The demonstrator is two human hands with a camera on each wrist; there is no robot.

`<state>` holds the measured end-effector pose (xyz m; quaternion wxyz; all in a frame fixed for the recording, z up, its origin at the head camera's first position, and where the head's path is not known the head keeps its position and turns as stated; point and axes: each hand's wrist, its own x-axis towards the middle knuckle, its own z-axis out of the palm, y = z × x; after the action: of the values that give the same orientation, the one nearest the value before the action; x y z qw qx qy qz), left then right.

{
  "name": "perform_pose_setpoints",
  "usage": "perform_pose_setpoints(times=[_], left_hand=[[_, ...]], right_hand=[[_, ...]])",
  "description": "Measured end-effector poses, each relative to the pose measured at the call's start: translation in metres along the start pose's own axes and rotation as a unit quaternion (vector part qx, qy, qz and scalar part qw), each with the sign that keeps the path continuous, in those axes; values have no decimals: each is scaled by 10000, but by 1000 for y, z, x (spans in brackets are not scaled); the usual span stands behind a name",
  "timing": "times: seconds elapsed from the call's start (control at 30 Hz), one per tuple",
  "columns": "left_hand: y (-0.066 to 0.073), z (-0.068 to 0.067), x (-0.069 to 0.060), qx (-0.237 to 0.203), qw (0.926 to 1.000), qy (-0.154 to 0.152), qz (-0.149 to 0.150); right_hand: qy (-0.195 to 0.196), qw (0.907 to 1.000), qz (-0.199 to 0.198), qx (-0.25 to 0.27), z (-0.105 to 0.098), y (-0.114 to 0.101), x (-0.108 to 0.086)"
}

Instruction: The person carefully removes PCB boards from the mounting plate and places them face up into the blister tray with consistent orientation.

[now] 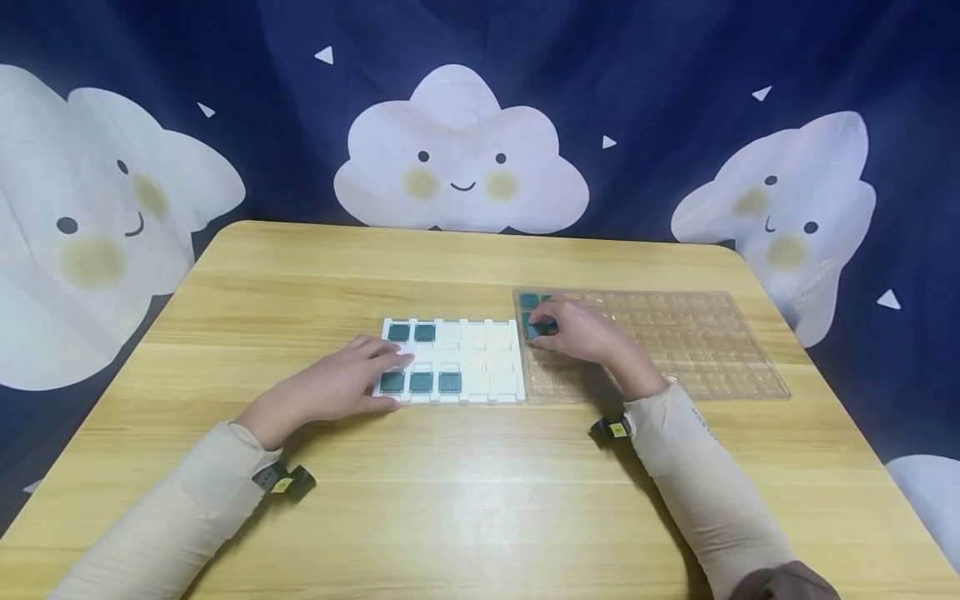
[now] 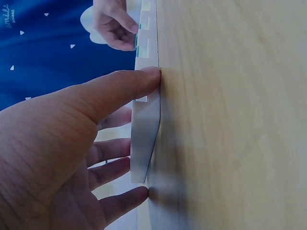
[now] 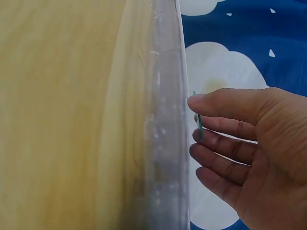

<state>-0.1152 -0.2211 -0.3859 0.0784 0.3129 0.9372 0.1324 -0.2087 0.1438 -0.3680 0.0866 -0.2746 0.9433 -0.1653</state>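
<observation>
Beige sleeves (image 1: 172,508) nearest. Left hand (image 1: 333,383) spread, thumb against the near side of the white tray (image 1: 487,360), probably steadying it; five green squares (image 1: 421,382) show in its slots. The clear tray (image 1: 697,342) lies just beside, presumably for a short reach. Over its left end, the right hand (image 1: 581,329) pinches a green chip (image 3: 200,125) between thumb and fingertips, roughly level, perhaps sparing its faces. Beyond hangs cloud-printed blue cloth (image 1: 645,67).

A cloud-print curtain (image 1: 480,125) and table (image 1: 480,500) suggest a workspace.
</observation>
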Motion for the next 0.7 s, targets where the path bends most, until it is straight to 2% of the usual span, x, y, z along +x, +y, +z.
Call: perform_pose_setpoints(times=[0.7], left_hand=[[0,0,0,-22,10000,6,8]], right_hand=[[-97,9999,-50,30,2,-2,1]])
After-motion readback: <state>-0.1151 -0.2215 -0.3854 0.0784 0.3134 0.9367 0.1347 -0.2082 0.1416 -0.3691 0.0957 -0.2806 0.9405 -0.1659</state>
